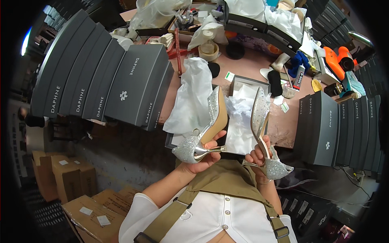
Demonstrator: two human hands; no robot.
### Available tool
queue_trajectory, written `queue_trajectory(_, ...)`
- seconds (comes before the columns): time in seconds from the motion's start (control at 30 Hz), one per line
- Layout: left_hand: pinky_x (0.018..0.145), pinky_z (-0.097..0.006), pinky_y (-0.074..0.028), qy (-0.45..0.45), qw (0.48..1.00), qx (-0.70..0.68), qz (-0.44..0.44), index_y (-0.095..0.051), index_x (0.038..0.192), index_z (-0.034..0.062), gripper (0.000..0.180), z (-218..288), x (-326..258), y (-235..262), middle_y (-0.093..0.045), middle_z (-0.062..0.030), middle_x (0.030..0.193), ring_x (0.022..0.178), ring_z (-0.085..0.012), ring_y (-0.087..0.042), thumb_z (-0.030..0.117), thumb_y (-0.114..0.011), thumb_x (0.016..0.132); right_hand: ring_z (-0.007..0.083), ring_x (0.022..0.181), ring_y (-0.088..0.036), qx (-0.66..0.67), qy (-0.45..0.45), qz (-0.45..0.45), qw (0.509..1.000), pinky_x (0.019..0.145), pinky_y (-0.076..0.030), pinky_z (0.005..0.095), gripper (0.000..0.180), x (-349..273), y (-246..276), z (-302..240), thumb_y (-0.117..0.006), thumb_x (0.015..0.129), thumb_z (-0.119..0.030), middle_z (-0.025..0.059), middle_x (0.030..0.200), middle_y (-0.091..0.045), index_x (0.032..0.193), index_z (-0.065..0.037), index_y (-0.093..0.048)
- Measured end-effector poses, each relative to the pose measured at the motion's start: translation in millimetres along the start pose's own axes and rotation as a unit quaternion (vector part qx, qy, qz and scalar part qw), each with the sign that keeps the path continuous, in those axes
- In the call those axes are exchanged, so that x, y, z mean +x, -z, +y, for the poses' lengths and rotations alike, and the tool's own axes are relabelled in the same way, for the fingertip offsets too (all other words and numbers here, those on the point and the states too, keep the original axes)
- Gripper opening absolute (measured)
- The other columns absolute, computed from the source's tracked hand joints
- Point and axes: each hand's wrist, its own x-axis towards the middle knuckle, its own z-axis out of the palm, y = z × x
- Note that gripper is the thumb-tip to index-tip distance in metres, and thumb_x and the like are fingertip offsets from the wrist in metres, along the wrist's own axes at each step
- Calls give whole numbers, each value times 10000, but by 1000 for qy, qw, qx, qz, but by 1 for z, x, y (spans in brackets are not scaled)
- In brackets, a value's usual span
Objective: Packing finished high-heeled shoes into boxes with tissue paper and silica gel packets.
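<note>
My left hand (204,158) is closed around a silver glitter high-heeled shoe (215,117), held near its heel with the tan sole partly turned up. In my right hand (259,155) is a matching silver high-heeled shoe (260,111), gripped around its middle, the glittery heel cup toward me. Both shoes are raised over an open grey shoebox (250,81) on the table. White tissue paper (240,135) lines that box. More crumpled tissue (190,93) spills to its left, beside the left-hand shoe.
Stacked dark grey shoeboxes (133,81) stand at the left, with another stack (320,125) at the right. A roll of tape (208,51), an orange tool (334,62) and a glue tube (299,77) lie on the pink table (283,125). Cardboard cartons (97,214) sit low at the left.
</note>
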Motion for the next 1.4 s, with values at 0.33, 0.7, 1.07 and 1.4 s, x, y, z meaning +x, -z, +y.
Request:
queue_trajectory(0.33, 719, -296, -500, -118, 824, 544, 108, -392, 1330, -7, 690, 17, 0, -3, -591, -82, 846, 784, -199, -587, 396, -683, 851, 119, 919, -594, -533, -60, 60, 842, 826, -476, 257, 343, -11, -22, -28, -599, 865, -62, 63, 1030, -619, 1201, -30, -537)
queue_trajectory(0.7, 880, -266, -471, -120, 625, 748, 188, -425, 1320, -4, 543, 6, -19, 8, -586, -67, 1144, 1014, -119, -573, 36, -679, 842, 258, 1052, -628, -698, -19, -24, 715, 924, -471, 326, 352, -16, -27, -17, -567, 861, -84, 145, 1146, -639, 1206, -17, -568)
queue_trajectory(1.07, 867, -273, -484, -134, 548, 798, 213, -460, 1278, -20, 497, 6, -28, 5, -612, -85, 1124, 1007, -124, -584, 35, -686, 839, 313, 868, -629, -801, 61, -53, 594, 787, -493, 374, 333, -15, -35, -9, -623, 807, -53, 139, 999, -656, 1137, -32, -591)
queue_trajectory(1.4, 853, -284, -477, -173, 508, 814, 224, -532, 1153, -41, 377, 0, -24, -3, -666, -120, 1028, 974, -140, -613, 71, -699, 834, 305, 805, -615, -823, 92, -58, 557, 747, -480, 384, 294, -12, -40, -9, -635, 793, -55, 115, 935, -656, 1085, -46, -603)
